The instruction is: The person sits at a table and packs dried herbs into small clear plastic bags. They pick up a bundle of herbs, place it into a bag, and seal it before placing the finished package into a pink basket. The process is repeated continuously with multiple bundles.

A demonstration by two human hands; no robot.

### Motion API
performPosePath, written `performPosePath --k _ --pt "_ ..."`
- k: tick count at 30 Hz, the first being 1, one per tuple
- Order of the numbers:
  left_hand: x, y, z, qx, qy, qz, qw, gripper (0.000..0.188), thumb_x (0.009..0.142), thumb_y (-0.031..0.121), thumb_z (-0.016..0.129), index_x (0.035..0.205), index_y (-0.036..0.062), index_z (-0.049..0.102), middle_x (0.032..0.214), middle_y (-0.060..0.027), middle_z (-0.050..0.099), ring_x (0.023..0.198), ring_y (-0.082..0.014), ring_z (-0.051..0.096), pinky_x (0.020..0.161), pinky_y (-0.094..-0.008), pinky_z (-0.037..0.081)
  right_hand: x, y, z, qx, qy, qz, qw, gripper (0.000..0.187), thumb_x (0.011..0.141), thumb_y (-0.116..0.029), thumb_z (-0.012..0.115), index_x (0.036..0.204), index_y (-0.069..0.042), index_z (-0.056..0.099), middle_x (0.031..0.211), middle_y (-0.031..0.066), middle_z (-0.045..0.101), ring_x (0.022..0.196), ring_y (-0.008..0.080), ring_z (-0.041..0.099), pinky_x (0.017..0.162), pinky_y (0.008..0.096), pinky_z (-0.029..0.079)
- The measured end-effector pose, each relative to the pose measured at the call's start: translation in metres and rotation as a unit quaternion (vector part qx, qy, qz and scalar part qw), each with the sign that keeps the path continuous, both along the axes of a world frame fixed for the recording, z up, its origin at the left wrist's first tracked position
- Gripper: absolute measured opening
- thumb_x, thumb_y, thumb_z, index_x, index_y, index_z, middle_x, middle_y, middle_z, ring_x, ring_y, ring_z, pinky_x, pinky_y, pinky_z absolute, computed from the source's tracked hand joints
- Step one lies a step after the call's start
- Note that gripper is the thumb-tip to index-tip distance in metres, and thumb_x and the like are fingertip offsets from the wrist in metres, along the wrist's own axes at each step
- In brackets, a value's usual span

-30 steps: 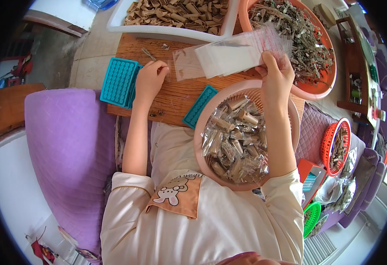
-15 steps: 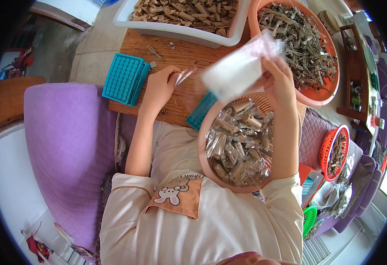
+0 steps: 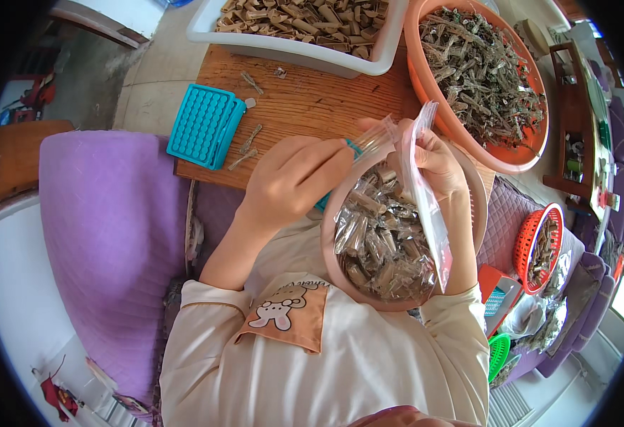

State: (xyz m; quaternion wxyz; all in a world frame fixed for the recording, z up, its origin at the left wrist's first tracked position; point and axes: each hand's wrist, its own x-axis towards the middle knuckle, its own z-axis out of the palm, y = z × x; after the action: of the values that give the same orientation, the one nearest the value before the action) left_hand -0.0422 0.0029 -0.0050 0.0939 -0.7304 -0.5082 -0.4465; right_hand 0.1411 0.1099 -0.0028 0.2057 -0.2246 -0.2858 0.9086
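My right hand (image 3: 438, 165) grips clear plastic bags (image 3: 428, 201) right of center, my left hand (image 3: 299, 178) curls beside them mid-frame, can't tell if it's pinching one.

So the outfit here is a loose cream top (image 3: 376, 363) with a soft, slightly satiny sheen, wrinkled all down the lower middle of the frame. Sleeves are short and roomy, and the left sleeve (image 3: 201, 331) has a thin tan line of piping near its hem. Best bit is the orange-brown patch (image 3: 310, 324) left of centre: white cartoon bunny (image 3: 275, 313), tan critter above it, dark lettering along the top edge. Looks like matching cream trousers (image 3: 290, 245) too. Forearms and hands are bare.
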Motion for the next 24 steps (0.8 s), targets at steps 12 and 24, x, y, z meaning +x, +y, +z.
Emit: performPosePath --k 12,24 --pt "-0.018 0.001 -0.017 -0.151 -0.035 0.072 0.985 0.015 0.064 0.006 0.062 0.079 0.0073 0.061 0.087 -0.0054 0.060 0.079 -0.0237 0.058 0.065 -0.0327 0.049 0.029 0.028 -0.033 -0.210 0.284 -0.116 0.928 0.028 0.087 -0.010 0.050 0.112 0.002 0.045 0.103 0.0128 0.050 0.076 0.0166 0.059 0.061 0.0245 0.055" --pt "-0.072 0.034 -0.076 -0.336 -0.110 0.160 0.922 0.034 0.078 0.012 0.060 0.112 0.0082 0.056 0.109 -0.0137 0.057 0.087 -0.0231 0.059 0.073 -0.0318 0.048 0.030 0.029 -0.028 -0.140 0.233 -0.107 0.956 0.027 0.087 -0.005 0.049 0.111 0.007 0.046 0.103 0.0167 0.054 0.085 0.0152 0.058 0.068 0.0234 0.054"
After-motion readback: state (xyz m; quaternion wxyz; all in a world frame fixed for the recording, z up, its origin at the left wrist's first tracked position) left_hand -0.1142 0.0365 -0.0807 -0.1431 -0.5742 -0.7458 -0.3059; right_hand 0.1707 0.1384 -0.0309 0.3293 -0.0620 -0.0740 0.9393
